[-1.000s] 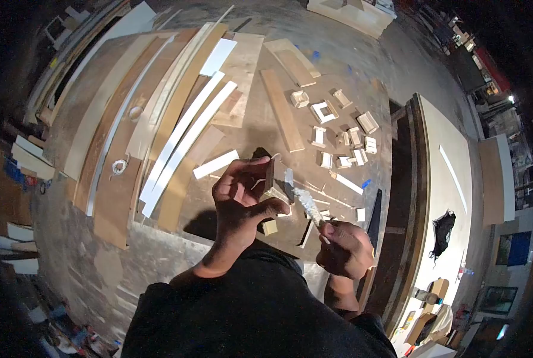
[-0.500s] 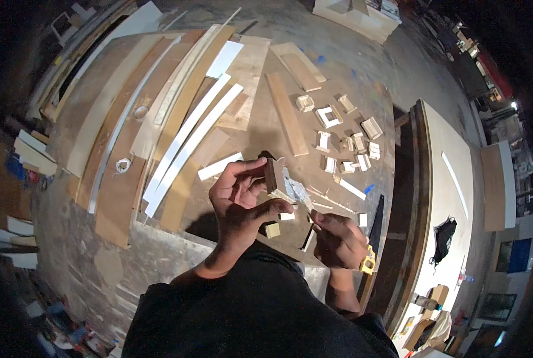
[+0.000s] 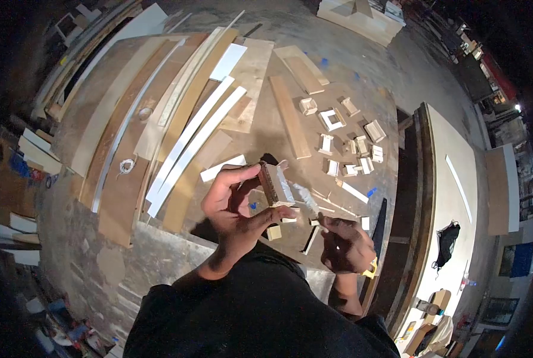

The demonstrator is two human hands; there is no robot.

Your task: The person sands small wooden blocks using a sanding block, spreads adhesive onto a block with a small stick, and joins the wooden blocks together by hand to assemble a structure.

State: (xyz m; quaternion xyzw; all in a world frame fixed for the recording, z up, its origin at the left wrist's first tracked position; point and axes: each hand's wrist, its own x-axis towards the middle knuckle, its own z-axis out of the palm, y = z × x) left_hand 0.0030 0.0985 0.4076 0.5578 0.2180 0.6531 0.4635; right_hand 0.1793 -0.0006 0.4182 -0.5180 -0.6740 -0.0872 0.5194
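Note:
Pinched between the thumb and fingers of my left hand (image 3: 236,200) is a small wooden piece (image 3: 275,185), its whitish-grey face turned to the right. My right hand (image 3: 348,243) is closed on a thin stick (image 3: 307,198) coated with white material; its tip points up and left, close to the piece. Beneath my hands, a small wooden block (image 3: 273,232) and a dark-edged piece (image 3: 310,238) lie on the work table (image 3: 257,145). Several small wooden assemblies (image 3: 332,119) stand beyond my right hand.
Long boards and white strips (image 3: 198,143) cover the table's left side. A saw (image 3: 381,221) with a yellow handle lies by the right edge. Past a dark gap, a pale panel (image 3: 451,203) holds a black cloth item (image 3: 446,243).
The wooden piece has turned so that its whitish face shows more. My right hand has drawn the coated stick slightly down and right from the piece since the half-second-old frame.

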